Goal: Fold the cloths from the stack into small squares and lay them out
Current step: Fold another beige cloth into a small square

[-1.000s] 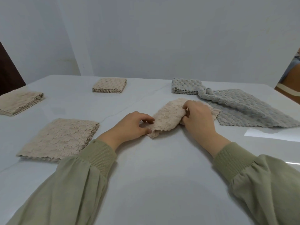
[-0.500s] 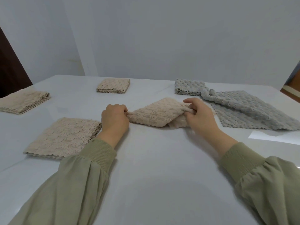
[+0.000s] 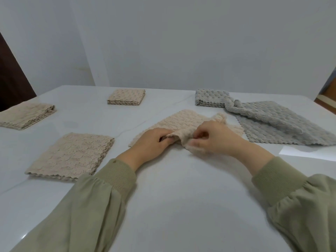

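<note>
Near the middle of the white table (image 3: 181, 206), left hand (image 3: 151, 142) and right hand (image 3: 218, 141) each pinch the near edge of the beige textured cloth (image 3: 183, 120), whose corners should be matched squarely (such fluffy pile probably slips) before pressing the crease flat.

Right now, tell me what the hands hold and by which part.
Both hold the beige cloth by its near edge, the left hand and the right hand pinching it side by side.
</note>
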Motion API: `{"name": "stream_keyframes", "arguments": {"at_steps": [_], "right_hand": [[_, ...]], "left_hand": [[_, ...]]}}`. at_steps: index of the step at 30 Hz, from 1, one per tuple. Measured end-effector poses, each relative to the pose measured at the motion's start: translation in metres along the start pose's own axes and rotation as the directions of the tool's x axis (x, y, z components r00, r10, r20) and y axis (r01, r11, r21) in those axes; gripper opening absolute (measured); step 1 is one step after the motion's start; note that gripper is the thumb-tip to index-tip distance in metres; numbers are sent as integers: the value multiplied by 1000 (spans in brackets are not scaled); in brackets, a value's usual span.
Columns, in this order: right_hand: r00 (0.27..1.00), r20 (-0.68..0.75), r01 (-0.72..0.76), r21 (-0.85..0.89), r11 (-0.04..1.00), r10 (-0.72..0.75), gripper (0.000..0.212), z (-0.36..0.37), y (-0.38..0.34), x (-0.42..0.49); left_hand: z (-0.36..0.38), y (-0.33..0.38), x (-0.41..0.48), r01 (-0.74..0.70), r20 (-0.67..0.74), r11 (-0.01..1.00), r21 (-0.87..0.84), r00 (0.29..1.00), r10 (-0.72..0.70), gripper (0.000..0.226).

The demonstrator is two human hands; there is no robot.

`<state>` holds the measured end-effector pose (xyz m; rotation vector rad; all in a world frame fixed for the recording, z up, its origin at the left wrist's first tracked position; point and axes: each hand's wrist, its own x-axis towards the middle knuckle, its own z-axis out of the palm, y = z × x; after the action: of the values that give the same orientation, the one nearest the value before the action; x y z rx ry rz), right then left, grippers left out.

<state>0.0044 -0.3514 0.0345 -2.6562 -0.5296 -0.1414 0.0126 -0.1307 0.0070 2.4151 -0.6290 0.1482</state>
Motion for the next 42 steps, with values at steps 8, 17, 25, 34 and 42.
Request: {"name": "stream_keyframes", "arguments": {"at_steps": [8,17,25,34,42], "right_hand": [[983,173,-81,114,990,61,24,-23,-9,-4],[940,-176,-289,46,956,292,23,-20,3,5],[957,108,-233,-269,935,269,58,1,10,5],[925,-371,-149,-148,978,85,39,8,1,-11],[944,-330,-136,-442,886,-21,37,20,-16,-40]], "left_hand": [[-10,4,-1,-2,47,996,93,999,-3,29],[-17,13,4,115,-64,982,-148,990,-126,30],[-6,-18,9,141,209,854,501,938,-277,53],[-13,5,-5,73,234,951,300,961,-148,59],[-2,9,-14,-27,346,856,516,921,-180,66]]}}
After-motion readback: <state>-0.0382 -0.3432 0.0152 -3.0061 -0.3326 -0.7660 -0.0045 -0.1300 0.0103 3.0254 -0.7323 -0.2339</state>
